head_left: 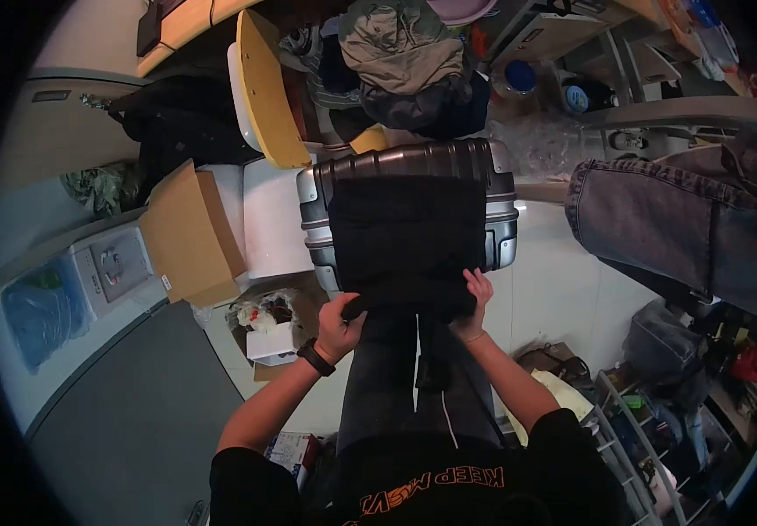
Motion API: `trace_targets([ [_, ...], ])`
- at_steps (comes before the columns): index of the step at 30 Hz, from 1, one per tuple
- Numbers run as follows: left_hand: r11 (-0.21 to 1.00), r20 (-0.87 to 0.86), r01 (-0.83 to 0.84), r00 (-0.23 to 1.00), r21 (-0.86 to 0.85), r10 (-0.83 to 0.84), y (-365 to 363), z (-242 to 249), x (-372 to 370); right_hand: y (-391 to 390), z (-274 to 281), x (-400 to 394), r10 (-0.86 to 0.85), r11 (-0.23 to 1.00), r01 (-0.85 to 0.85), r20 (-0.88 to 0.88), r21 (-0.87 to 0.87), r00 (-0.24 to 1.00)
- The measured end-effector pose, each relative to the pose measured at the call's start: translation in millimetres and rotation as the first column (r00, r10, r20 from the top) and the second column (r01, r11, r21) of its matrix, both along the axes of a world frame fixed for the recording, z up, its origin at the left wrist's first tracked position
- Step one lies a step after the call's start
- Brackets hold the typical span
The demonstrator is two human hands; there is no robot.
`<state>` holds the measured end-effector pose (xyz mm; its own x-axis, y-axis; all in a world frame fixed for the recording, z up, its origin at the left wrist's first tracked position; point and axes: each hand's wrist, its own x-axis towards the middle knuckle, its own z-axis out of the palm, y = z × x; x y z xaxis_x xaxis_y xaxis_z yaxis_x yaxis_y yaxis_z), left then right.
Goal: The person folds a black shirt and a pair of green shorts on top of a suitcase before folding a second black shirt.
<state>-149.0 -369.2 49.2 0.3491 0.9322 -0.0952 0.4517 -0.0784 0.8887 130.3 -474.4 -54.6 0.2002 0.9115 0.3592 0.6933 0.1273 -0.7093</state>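
Over the closed suitcase [396, 161] is a black cloth [409, 230], held by 2 near corners: the left hand [335, 324] bunches its corner in curled fingers, while the right hand [472, 309] grasps the other with some fingertips raised. Even tension and a level pull should keep it square and uncreased. On the floor, a box [312, 309] holds something white [275, 343] and crumpled wrapping; the bigger carton's [177, 241] contents are hidden, as are the suitcase's.
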Motion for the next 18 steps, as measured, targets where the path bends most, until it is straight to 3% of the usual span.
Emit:
trace_targets([
  [1,0.996,0.002,-0.04,0.999,-0.085,0.04,0,2,-1,-2,-1,0,0.002,1.0,-0.002,-0.005,-0.003,1.0],
  [5,0.999,0.001,-0.024,1.0,-0.046,0.024,1,1,-5,-5,13,13,0.072,0.993,-0.072,-0.001,-0.099,0.997],
  [7,0.992,0.056,-0.12,0.991,-0.035,0.122,7,12,1,-1,32,29,0.127,0.983,-0.125,0.003,-0.132,0.992],
  [9,0.976,0.08,-0.214,0.973,-0.023,0.216,26,19,15,7,50,46,0.192,0.95,-0.218,-0.132,-0.222,0.972],
  [10,0.952,0.104,-0.307,0.946,-0.02,0.307,40,25,26,31,68,35,0.05,0.997,-0.061,-0.239,-0.039,0.97],
  [12,0.904,0.279,-0.326,0.873,-0.276,0.4,88,17,45,70,88,30,-0.281,0.901,0.062,-0.466,-0.43,0.839],
  [13,0.836,0.157,-0.355,0.878,-0.419,0.452,109,-1,43,90,84,33,-0.437,0.818,0.076,-0.531,-0.57,0.726],
  [14,0.746,0.03,-0.389,0.877,-0.541,0.48,122,-15,39,106,82,38,-0.487,0.778,0.014,-0.589,-0.628,0.646],
  [15,0.751,0.101,-0.347,0.873,-0.562,0.478,121,-22,37,117,86,42,-0.534,0.737,-0.058,-0.633,-0.673,0.561],
  [16,0.756,0.171,-0.305,0.861,-0.579,0.479,123,-23,38,125,103,37,-0.507,0.781,-0.067,-0.692,-0.621,0.514],
  [18,0.76,0.252,-0.256,0.84,-0.597,0.481,113,-22,37,129,132,19,-0.341,0.855,-0.003,-0.566,-0.519,0.751],
])
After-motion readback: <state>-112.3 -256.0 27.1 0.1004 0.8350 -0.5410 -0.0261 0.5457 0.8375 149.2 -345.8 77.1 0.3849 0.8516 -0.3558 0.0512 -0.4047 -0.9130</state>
